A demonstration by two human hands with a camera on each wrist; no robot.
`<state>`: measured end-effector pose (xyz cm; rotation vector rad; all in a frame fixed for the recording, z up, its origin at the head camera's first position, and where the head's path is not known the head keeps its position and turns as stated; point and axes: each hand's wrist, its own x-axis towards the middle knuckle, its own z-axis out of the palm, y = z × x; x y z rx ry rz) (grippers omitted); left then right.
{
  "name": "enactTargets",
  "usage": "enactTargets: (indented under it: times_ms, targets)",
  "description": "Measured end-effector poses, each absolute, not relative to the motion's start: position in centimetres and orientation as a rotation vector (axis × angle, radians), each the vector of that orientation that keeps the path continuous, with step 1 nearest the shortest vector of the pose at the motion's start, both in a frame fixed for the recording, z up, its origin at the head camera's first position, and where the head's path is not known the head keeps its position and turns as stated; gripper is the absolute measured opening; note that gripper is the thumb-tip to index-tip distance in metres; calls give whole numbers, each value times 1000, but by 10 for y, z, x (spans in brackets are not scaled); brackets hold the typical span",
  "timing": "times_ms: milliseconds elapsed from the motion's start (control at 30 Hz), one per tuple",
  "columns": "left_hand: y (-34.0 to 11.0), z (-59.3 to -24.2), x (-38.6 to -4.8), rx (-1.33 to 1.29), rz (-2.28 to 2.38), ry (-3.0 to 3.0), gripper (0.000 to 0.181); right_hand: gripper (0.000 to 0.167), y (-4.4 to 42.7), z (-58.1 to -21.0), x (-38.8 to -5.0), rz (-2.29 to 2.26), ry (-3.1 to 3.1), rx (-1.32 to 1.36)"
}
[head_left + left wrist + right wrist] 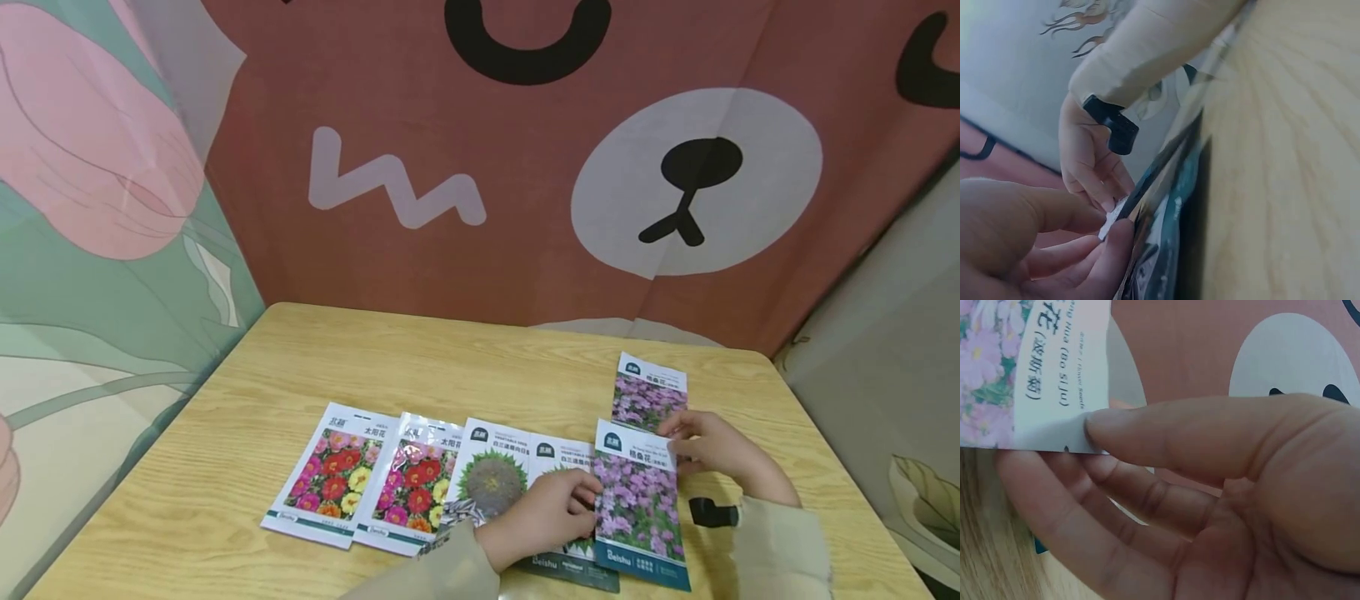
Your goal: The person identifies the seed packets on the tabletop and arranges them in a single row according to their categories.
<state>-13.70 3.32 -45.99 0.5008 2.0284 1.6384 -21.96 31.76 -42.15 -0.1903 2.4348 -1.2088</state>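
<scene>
A seed packet with purple flowers (637, 508) is held between both hands at the right of the row, overlapping its neighbour. My left hand (543, 517) pinches its left edge; thumb and fingers meet there in the left wrist view. At the top right corner, my right hand (723, 450) grips it, thumb (1141, 431) on the front and fingers behind. Beyond lies a second purple-flower packet (648, 400), partly covered. Two sunflower seed packets (491, 479) overlap to the left, one partly hidden beneath my left hand.
Two packets picturing red and yellow flowers, the outer one (337, 475) and the inner one (416, 487), lie at the row's left end. Everything rests on a wooden table (420, 358). A patterned curtain (525, 250) hangs along its far edge. A black wrist clip (712, 512) sits by my right sleeve.
</scene>
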Motion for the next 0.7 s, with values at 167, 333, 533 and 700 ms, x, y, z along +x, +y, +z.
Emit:
enactTargets:
  times_ms: [167, 333, 533, 700]
  targets:
    - [33, -459, -138, 679, 1459, 2213, 33, 14, 315, -421, -220, -1180, 2419, -168]
    - [35, -458, -135, 817, 1296, 2393, 30, 10, 313, -423, -220, -1176, 2386, -156]
    - [34, -456, -133, 877, 1217, 2428, 27, 7, 314, -428, -219, -1163, 2360, -143]
    - [32, -453, -134, 980, 1122, 2493, 26, 7, 314, -428, -221, -1149, 2378, -144]
